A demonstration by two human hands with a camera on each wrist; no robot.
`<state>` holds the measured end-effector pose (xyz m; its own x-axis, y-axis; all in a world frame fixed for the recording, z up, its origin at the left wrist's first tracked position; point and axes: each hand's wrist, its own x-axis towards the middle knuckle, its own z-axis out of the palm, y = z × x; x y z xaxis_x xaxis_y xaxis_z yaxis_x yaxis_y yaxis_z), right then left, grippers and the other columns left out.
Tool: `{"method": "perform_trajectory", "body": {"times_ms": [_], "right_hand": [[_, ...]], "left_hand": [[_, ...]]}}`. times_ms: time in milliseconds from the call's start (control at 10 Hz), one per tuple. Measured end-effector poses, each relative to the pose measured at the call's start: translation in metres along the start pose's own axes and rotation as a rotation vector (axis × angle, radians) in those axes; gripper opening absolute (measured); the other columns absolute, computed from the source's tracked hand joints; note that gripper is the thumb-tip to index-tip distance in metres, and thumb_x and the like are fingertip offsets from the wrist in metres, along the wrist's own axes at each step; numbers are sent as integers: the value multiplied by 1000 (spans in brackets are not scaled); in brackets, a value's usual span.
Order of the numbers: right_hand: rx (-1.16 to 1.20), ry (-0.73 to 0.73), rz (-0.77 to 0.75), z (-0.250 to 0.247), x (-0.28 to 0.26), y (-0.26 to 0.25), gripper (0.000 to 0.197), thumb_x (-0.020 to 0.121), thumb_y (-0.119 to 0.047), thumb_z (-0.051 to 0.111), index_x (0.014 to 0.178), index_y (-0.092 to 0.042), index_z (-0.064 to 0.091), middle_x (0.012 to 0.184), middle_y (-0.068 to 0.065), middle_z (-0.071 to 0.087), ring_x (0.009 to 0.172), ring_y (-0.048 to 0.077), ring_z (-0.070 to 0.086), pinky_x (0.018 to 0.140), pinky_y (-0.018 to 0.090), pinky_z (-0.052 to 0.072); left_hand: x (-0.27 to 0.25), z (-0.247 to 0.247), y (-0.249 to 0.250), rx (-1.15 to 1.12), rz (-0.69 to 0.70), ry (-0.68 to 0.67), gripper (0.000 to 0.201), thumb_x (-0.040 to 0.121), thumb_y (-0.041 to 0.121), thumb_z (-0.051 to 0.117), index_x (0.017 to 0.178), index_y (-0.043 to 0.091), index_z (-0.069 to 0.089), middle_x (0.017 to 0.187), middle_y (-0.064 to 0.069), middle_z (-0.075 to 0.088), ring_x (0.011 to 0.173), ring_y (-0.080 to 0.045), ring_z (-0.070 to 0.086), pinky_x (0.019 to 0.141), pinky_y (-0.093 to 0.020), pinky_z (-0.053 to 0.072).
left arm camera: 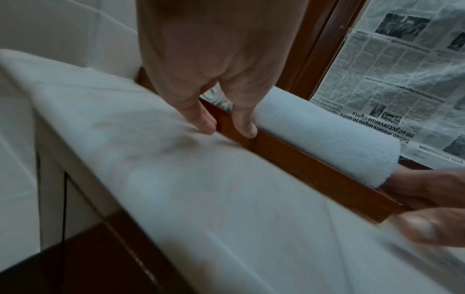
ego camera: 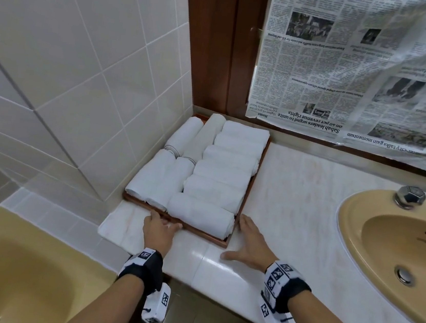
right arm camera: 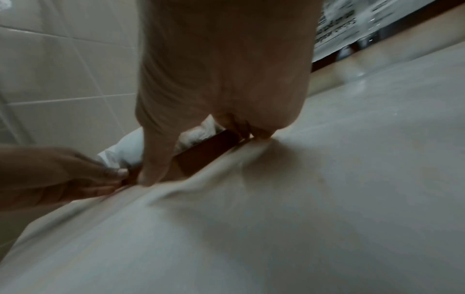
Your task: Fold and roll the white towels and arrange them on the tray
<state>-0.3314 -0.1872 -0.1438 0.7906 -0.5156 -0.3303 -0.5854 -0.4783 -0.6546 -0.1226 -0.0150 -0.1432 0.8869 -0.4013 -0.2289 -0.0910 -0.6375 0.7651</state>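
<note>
the tray (ego camera: 198, 231) full of rolled towels (ego camera: 201, 211) lies on the bench (ego camera: 289, 211) in the tiled corner, long axis running away from the person. left hand (ego camera: 159, 231) touches its near rim, right hand (ego camera: 250, 242) its near right corner; both grips open, fingers straight, palms down.

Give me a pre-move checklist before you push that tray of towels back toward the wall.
1. Left hand touching the tray near rim: ok.
2. Right hand at the tray's right corner: ok.
3. Rolled towels all inside the rim: ok; nearest roll sits close to the front edge.
4. Tray flat on the countertop: ok.
5. Room left against the tiled wall: cannot tell.
</note>
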Motion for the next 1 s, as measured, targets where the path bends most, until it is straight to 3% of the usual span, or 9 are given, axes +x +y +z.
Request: {"method": "perform_trajectory", "body": {"times_ms": [100, 200, 300, 500, 700, 800, 900, 1000], "right_hand": [[-34, 127, 26, 7, 9, -6, 137, 61, -78, 69, 158, -6, 3, 166, 7, 6, 152, 19, 7, 122, 26, 4], [-34, 232, 20, 15, 18, -1, 130, 62, -79, 67, 157, -7, 15, 162, 7, 22, 148, 20, 22, 122, 38, 20], [-29, 265, 9, 19, 19, -1, 126, 60, -80, 61, 155, -8, 23, 158, 7, 31, 145, 21, 30, 118, 41, 28], [-24, 290, 48, 21, 18, -4, 123, 59, -75, 66, 154, -8, 27, 157, 6, 34, 144, 20, 32, 117, 42, 29], [-52, 304, 102, 20, 17, -11, 128, 52, -77, 60, 154, -7, 26, 158, 6, 33, 145, 20, 30, 118, 40, 27], [-56, 271, 122, 17, 18, -17, 123, 59, -69, 70, 154, -6, 24, 158, 8, 30, 145, 22, 28, 119, 40, 25], [-49, 254, 130, 15, 10, -26, 112, 69, -54, 80, 153, -6, 23, 157, 9, 29, 144, 24, 29, 118, 38, 25], [-37, 254, 146, 16, 3, -26, 109, 74, -53, 79, 154, -7, 21, 160, 11, 23, 146, 26, 23, 120, 40, 22]], "left_hand": [[5, 3, 8, -8, 2, -9, 62, 77, 21, 85, 121, -5, 50, 120, -22, 51, 113, -36, 54, 93, -35, 42], [8, 4, 9, -6, 5, -15, 62, 77, 20, 86, 121, -5, 50, 121, -23, 51, 113, -35, 55, 94, -33, 41], [12, 2, 6, 11, 5, -20, 66, 74, 24, 87, 123, -3, 51, 119, -21, 51, 112, -34, 56, 93, -33, 42], [16, 1, 2, 49, 6, -51, 82, 74, 30, 88, 133, -8, 44, 120, -23, 54, 116, -35, 50, 91, -30, 38], [14, -1, 5, 94, 7, -66, 88, 73, 36, 88, 133, -10, 43, 123, -24, 53, 119, -37, 49, 95, -35, 39], [11, 0, 7, 160, -3, -63, 87, 74, 43, 85, 132, -6, 43, 128, -26, 48, 121, -41, 46, 100, -45, 40], [-2, -5, 14, 278, 8, -95, 89, 78, 52, 79, 139, 0, 40, 139, -22, 41, 128, -42, 41, 105, -48, 38], [-11, -6, 11, 297, 50, -130, 95, 79, 57, 75, 148, 7, 34, 149, -17, 32, 134, -40, 38, 107, -48, 37]]}}
